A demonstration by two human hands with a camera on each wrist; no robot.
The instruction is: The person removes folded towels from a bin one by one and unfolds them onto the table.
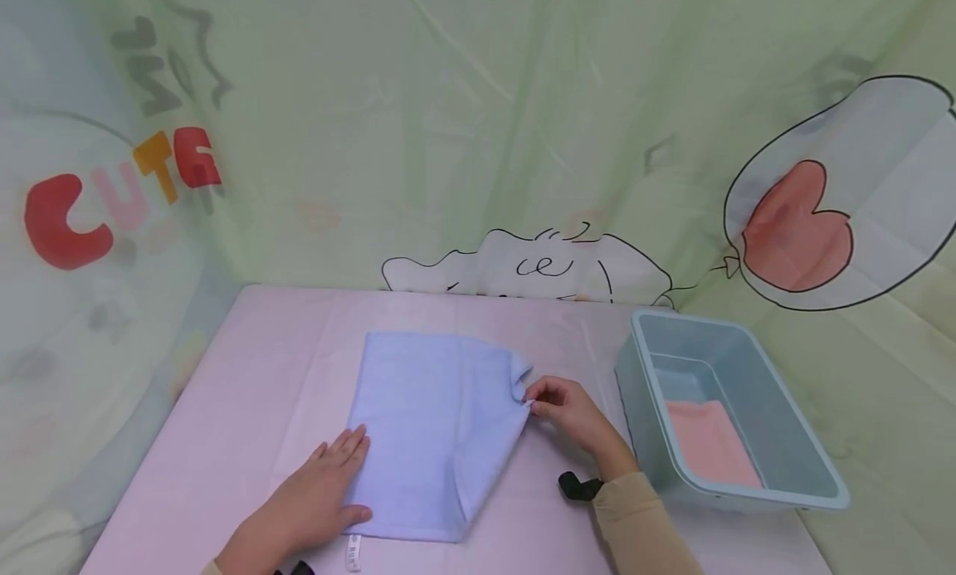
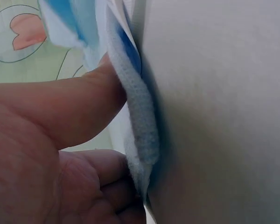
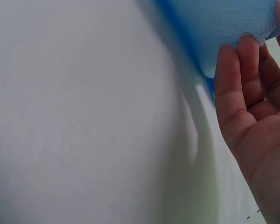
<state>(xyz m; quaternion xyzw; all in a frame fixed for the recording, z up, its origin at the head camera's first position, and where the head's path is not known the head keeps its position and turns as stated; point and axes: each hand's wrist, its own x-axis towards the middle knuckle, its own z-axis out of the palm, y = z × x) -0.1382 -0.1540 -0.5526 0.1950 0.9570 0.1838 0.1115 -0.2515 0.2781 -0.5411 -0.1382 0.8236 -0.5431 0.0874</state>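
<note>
A light blue towel (image 1: 407, 434) lies on the table, its right side partly lifted and folded over itself. My left hand (image 1: 317, 492) rests with straight, spread fingers on the towel's left edge, near a small white label (image 1: 353, 553) at the lower corner. At the towel's right side, my right hand (image 1: 571, 413) pinches its edge between thumb and fingers. The right wrist view shows the fuzzy towel (image 3: 224, 28) at the fingertips of the right hand (image 3: 252, 93). Close up in the left wrist view, the towel's thick edge (image 2: 135, 107) lies against the left hand (image 2: 60, 121).
A grey-blue plastic basin (image 1: 777, 496) stands on the table's right side, just beyond my right forearm. Inside it lies a folded pink cloth (image 1: 713, 442). Printed curtains (image 1: 463, 143) hang behind and beside the pale pink table (image 1: 246, 409).
</note>
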